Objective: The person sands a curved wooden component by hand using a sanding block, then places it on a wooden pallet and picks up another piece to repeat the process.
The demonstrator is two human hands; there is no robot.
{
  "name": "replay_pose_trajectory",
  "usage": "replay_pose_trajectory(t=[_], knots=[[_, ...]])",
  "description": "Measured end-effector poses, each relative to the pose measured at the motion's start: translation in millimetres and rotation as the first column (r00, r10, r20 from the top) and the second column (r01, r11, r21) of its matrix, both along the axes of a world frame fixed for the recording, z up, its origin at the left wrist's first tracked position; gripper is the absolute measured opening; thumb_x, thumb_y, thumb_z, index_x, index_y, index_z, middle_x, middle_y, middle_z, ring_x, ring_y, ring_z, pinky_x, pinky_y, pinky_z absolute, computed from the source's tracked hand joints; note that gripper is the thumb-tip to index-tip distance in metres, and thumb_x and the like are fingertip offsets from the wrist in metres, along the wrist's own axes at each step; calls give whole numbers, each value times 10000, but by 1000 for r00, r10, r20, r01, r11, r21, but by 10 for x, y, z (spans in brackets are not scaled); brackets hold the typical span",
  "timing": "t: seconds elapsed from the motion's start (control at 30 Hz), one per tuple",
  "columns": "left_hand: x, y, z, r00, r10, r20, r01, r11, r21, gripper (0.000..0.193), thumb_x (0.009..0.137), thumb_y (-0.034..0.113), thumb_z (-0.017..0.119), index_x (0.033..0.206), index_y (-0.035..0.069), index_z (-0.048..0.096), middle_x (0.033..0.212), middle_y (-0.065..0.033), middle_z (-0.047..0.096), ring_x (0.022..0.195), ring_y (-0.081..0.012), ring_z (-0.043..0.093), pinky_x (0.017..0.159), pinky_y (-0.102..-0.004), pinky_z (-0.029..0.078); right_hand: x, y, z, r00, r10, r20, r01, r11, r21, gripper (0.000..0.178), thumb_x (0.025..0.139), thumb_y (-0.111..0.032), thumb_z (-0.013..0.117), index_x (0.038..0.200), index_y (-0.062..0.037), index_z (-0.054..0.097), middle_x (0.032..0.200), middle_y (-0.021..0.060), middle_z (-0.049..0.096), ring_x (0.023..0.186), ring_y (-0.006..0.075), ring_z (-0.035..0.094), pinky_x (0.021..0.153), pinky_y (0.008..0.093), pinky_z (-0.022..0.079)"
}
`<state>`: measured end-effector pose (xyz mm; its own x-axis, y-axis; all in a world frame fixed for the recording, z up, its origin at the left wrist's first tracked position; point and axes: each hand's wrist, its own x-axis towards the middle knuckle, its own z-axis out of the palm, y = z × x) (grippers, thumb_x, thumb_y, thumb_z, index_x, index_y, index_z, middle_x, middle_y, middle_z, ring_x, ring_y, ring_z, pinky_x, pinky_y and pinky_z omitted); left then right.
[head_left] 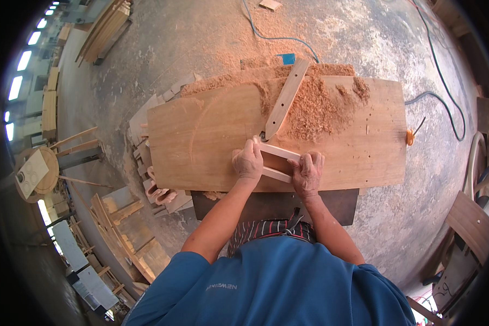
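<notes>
While a pale two-railed wooden frame (pixel 280 151) is held over the near middle of the plywood tabletop (pixel 201 144), the left hand (pixel 248 160) is clasped round its left end and the right hand (pixel 308 172) round its right. Just beyond, a drilled wooden bar (pixel 286 100) slants away, with sawdust (pixel 319 111) heaped beside it

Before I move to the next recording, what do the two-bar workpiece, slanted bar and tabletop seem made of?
Two-bar workpiece: probably bare wood; pale, matte faces.
Slanted bar: apparently unpainted wood; tan, matte surface with dark holes.
Tabletop: wood, perhaps plywood; broad tan sheet with faint grain; whether it is sealed is unclear.
</notes>
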<state>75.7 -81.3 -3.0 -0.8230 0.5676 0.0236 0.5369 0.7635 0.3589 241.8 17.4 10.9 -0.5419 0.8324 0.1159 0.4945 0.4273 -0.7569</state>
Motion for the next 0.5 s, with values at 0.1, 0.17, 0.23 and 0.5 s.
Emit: replay_pose_trajectory(t=[0.1,0.17,0.23,0.5], knots=[[-11,13,-6,994,-27,-106,30,999,31,345,1025,324,547,755,109,536,563,-132,563,578,-384,564,667,-499,454,-9,-5,9,1000,-2,-2,2,1000,4,294,853,-242,776,858,-55,549,954,145,529,913,372,490,819,479,423],[-13,-4,-10,994,-28,-105,30,999,19,339,1022,318,549,756,108,535,561,-133,559,579,-385,565,664,-500,454,-13,-14,18,1000,0,8,0,1000,-7,288,854,-236,776,865,-54,553,957,145,529,916,371,491,819,476,423],[-16,-4,7,1000,-6,1,6,999,-32,293,1004,306,547,802,93,546,629,-167,587,679,-424,597,649,-557,459,-13,-7,16,1000,-4,-3,4,1000,4,282,853,-231,776,873,-54,558,960,146,531,917,371,492,819,476,424],[-29,8,15,1000,-27,-12,27,1000,-5,254,982,288,571,821,93,547,628,-159,583,673,-423,593,643,-557,458,-13,-9,-18,1000,-9,3,9,1000,11,274,849,-222,778,875,-53,564,972,146,536,916,371,496,819,474,428]])
